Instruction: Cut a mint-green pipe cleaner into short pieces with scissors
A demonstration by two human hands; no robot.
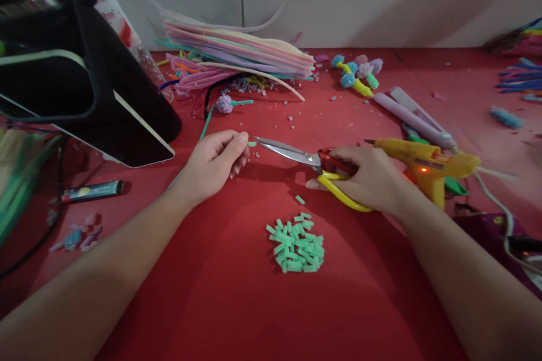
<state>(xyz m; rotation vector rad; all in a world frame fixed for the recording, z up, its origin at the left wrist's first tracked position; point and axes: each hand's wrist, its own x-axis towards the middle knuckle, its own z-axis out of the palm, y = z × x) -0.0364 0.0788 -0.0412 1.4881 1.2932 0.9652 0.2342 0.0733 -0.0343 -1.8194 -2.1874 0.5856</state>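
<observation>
The left hand (215, 159) is curled shut around a thin green pipe-cleaner stem (206, 123), pinching it between thumb and forefinger so that only a short stub (252, 144) projects past the fingertips toward the blades. The rest of the stem runs back behind the hand. That short overhang appears chosen to fix the length of each piece.

The right hand (366, 179) is closed through the yellow loops of a pair of red-and-yellow-handled steel scissors (305, 161). The blades point at the left fingertips, their tip just beside the stub and standing only slightly parted, if at all.

Below and between the 2 hands lies a heap of short green cut pieces (297, 245) on the red table cover (212, 293), with 1 stray piece (300, 199) nearer the scissors.

Just beyond the right hand rests a yellow hot-glue gun (427, 166), its red light lit, and a lilac hair straightener (412, 115). Far beyond the left hand sits a stack of pastel pipe cleaners (237, 51).
</observation>
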